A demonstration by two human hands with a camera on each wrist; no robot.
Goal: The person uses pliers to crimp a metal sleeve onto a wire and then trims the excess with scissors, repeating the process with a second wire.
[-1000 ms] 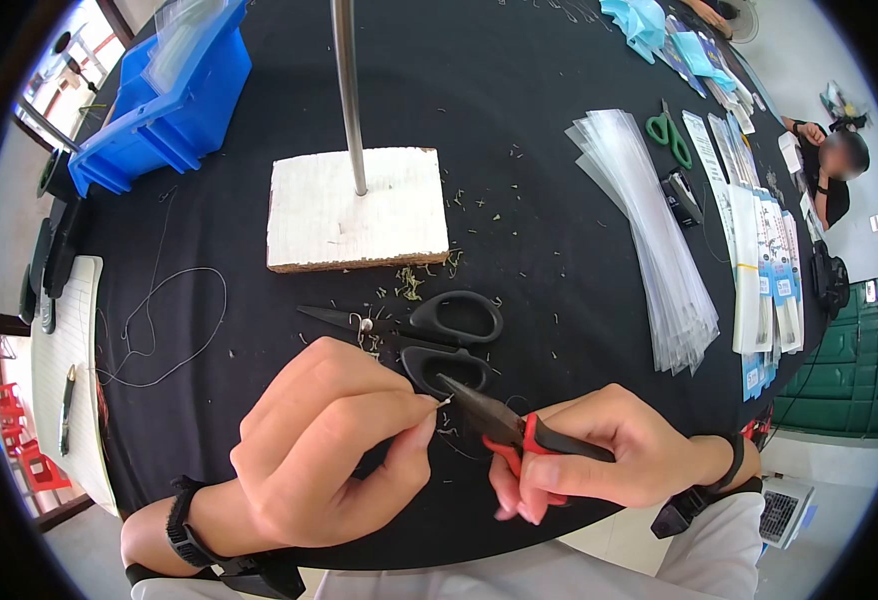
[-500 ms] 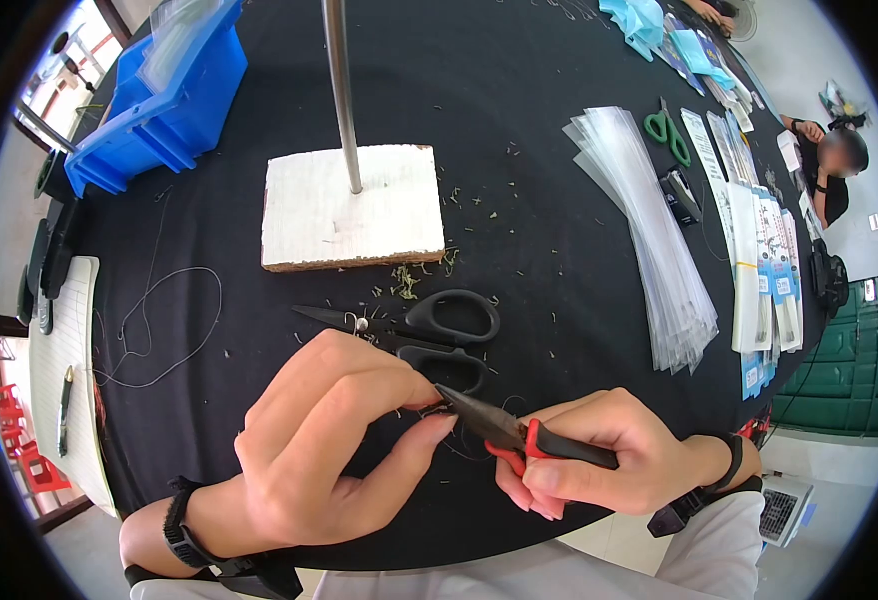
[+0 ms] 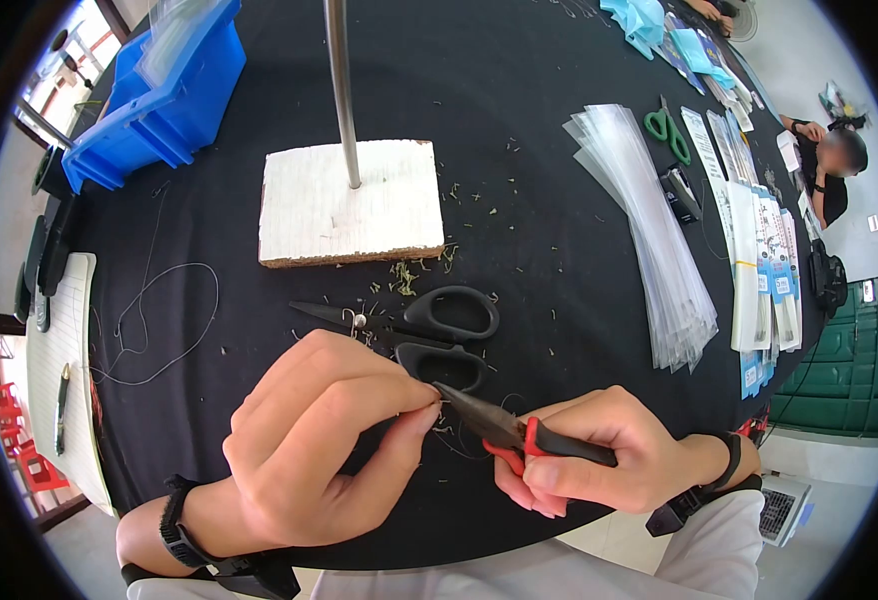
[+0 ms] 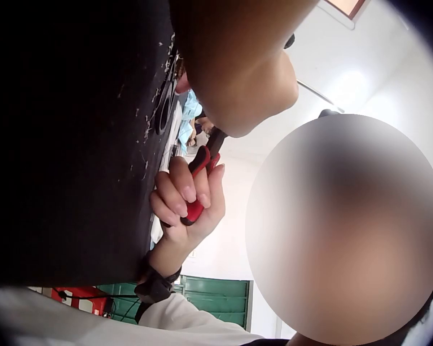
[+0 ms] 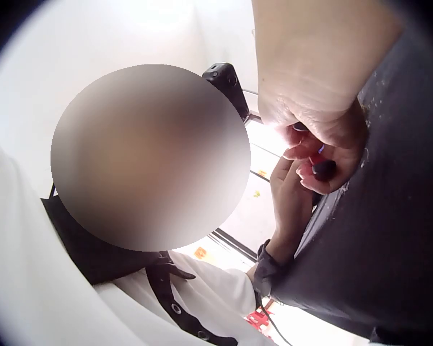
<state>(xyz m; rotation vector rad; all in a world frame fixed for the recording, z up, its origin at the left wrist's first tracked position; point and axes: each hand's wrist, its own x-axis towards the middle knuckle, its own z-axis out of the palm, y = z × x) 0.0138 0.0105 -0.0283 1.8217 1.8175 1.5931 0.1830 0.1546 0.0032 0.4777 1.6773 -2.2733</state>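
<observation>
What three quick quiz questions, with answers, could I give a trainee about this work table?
1. Multiple choice: what lies on the notebook?
A. Green scissors
B. A pen
C. A blue bin

2. True or false: the metal rod rises from the white block.

3. Open question: what tool does the person's right hand hold, and where do its tips point?

Key:
1. B
2. True
3. The red-and-black pliers, tips pointing toward the fingertips of the left hand.
</observation>
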